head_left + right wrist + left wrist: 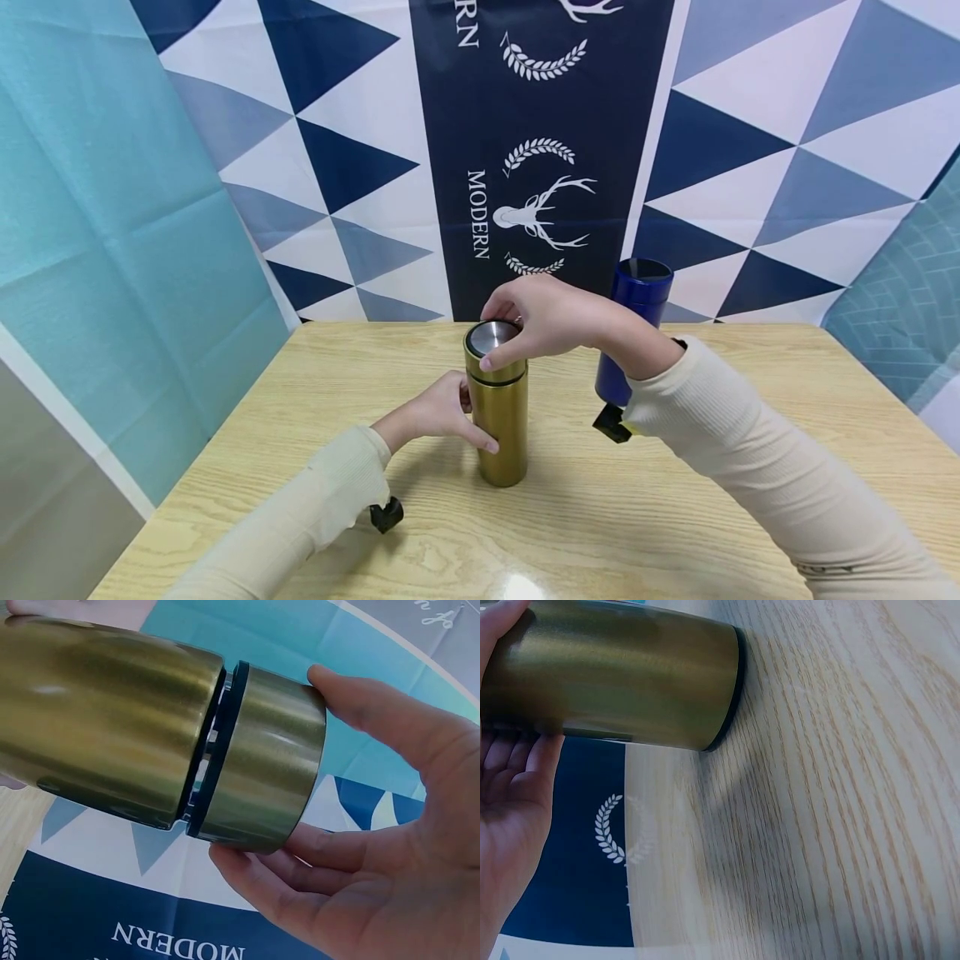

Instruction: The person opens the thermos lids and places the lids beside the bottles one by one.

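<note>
- Gold bottle (pixel 502 429): upright on the wood table (pixel 637 517), near its middle, between both hands.
- Left hand (pixel 444 407): holding the bottle body from its left side, below the lid. Thumb lies across the near face, other fingers go round the far side, mostly hidden in the head view. Grip is about as wide as the body.
- Left forearm: comes in from lower left, pale sleeve (pixel 292 508) down to the wrist, hand roughly in line with it.
- Right hand (pixel 555 315): holding the lid (pixel 266 757) from above and right. Thumb on one side, fingertips on the opposite side, palm clear of the top face. Grip is lid-wide.
- Right forearm: comes in from lower right, wrist higher than the left one, hand arching over and down to the lid.
- Lid vs body: right wrist view shows a thin gap between them, lid slightly tilted.
- Blue bottle (pixel 643 293): right of the gold one, partly hidden behind the right wrist; neither hand is gripping it.
</note>
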Demonstrator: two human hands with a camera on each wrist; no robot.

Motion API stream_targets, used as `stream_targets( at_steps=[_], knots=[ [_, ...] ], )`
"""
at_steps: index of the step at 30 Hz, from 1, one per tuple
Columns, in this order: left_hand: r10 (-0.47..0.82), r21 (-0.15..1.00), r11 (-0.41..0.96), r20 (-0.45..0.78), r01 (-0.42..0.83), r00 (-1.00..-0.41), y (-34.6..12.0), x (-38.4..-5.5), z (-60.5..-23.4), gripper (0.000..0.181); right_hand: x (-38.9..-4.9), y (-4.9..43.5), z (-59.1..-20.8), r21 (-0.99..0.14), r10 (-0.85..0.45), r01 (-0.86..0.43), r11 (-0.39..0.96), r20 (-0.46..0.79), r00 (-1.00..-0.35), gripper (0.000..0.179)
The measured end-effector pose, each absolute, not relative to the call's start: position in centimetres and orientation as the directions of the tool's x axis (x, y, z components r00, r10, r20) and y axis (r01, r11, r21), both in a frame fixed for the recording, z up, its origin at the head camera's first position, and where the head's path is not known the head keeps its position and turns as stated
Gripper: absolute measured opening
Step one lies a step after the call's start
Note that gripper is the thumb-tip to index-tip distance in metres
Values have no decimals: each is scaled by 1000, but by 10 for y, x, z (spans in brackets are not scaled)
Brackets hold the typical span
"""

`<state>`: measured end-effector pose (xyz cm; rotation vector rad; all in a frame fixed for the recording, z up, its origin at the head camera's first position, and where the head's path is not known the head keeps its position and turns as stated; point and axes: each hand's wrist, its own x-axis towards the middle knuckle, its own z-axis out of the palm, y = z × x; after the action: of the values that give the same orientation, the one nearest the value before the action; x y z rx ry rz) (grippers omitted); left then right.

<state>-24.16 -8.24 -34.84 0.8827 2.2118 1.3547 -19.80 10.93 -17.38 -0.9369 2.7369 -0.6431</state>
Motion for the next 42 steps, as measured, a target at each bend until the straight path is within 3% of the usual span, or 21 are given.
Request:
stream_targets(
  at_steps=[9, 18, 33, 42],
  knots=[
    [692, 890, 337, -14, 306, -721, -82, -241, -348, 56, -199, 111, -173, -449, -666, -586, 674, -25, -746, 46],
    [688, 893, 335, -14, 301, -725, -82, -240, -347, 56, -205, 115, -173, -428, -753, -676, 599, -13, -658, 48],
    [694, 896, 326, -9, 303, -720, -82, -240, -348, 55, -212, 118, -172, -413, -808, -729, 545, -29, -588, 49],
    [699, 897, 317, 0, 309, -715, -83, -241, -348, 55, -216, 120, -172, -481, -833, -714, 509, -65, -550, 52]
  ],
)
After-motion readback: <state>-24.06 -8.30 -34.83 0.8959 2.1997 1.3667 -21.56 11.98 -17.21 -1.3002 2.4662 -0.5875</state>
